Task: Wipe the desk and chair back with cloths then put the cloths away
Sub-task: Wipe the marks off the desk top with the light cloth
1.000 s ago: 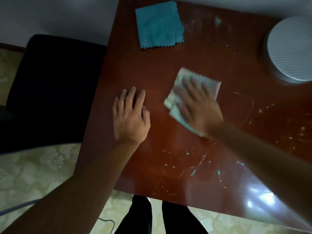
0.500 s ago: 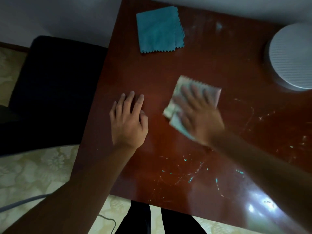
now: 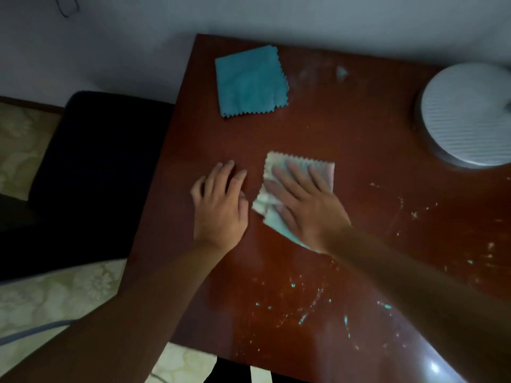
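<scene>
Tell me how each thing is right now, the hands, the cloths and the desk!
Left hand: flat on the desk, fingers straight, holding nothing.
Right hand: pressing flat on the pale cloth.
Pale cloth: folded, pinned under the right hand.
Blue cloth: folded, lying untouched.
Desk: still speckled near the front.

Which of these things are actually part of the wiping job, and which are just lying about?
Part of the job: pale cloth under the right hand; teal cloth; desk; dark chair; left hand.

Lying about: round white ribbed object.
</scene>
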`<state>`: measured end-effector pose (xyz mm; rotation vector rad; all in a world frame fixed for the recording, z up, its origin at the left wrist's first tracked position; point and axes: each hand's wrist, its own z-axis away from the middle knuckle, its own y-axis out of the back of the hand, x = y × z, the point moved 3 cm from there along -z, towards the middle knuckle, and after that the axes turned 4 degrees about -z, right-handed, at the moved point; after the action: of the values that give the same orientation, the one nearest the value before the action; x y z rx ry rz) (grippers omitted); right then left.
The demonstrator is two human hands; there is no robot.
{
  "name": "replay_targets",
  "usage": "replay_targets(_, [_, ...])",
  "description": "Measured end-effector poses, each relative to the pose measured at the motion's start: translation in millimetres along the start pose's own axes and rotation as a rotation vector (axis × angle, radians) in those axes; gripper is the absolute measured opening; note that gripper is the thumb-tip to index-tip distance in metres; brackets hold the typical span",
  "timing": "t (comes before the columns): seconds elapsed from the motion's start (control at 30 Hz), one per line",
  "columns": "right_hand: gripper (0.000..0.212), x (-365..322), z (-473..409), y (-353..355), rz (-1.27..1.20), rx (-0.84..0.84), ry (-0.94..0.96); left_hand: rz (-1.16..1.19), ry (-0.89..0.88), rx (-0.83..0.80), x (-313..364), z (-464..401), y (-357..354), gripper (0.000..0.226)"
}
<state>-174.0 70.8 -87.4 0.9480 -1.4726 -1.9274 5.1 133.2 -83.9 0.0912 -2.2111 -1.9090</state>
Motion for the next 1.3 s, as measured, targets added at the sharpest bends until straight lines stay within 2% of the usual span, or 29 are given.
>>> replay_targets(0.07, [0.054,29.4,-10.4,7.3,0.004,-0.002,0.040,0.038,-0.041,-0.031,25.0,-29.2,-5.7,0.046])
replay_targets(0.13, [0.053,78.7,-39.9,22.6,-0.015,0.078,-0.098,0.095,-0.028,-0.067,53.7,-55.1,-12.4,0.049])
replay_targets(0.23, [0.050,143.8,-77.9,42.4,-0.059,0.187,-0.369,0.051,0.033,-0.089,79.3,-65.5,-26.9,0.053])
replay_targets(0.4, [0.051,173.7,-121.3,56.7,-0.097,0.221,-0.496,0.011,0.040,-0.079,77.3,-64.3,-30.5,0.052])
replay_targets(0.47, [0.052,169.2,-115.7,55.9,-0.083,0.207,-0.463,0.012,0.044,-0.083,78.0,-64.7,-30.8,0.051])
replay_targets(0.6, [0.053,115.8,-59.0,32.2,0.014,0.155,-0.130,0.009,0.041,-0.072,76.1,-64.7,-32.3,0.051])
replay_targets(0.67, [0.053,121.8,-58.6,34.1,-0.007,0.071,-0.036,0.012,0.045,-0.076,76.2,-64.8,-31.1,0.051])
replay_targets(0.73, [0.052,149.9,-91.4,48.3,-0.012,0.073,-0.069,0.022,0.051,-0.073,76.2,-65.8,-30.5,0.052])
replay_targets(0.87, [0.050,195.1,-151.4,70.6,-0.001,0.174,-0.303,0.034,0.060,-0.054,76.8,-65.4,-31.6,0.050])
replay_targets(0.93, [0.052,174.3,-146.0,62.2,0.009,0.161,-0.247,0.032,0.055,-0.070,76.6,-64.6,-31.5,0.050])
replay_targets(1.03, [0.055,118.4,-107.3,40.5,0.041,0.103,-0.019,0.033,0.050,-0.063,77.2,-65.0,-30.1,0.048])
replay_targets(1.13, [0.057,113.2,-101.5,39.9,0.022,0.029,0.051,0.032,0.054,-0.062,77.1,-64.9,-29.2,0.047])
replay_targets(1.2, [0.054,135.4,-128.0,49.3,0.017,0.055,0.034,0.037,0.060,-0.069,77.4,-66.1,-29.4,0.049])
replay_targets(1.3, [0.052,169.8,-174.7,65.3,-0.002,0.136,-0.156,0.038,0.064,-0.055,77.7,-66.0,-28.4,0.049])
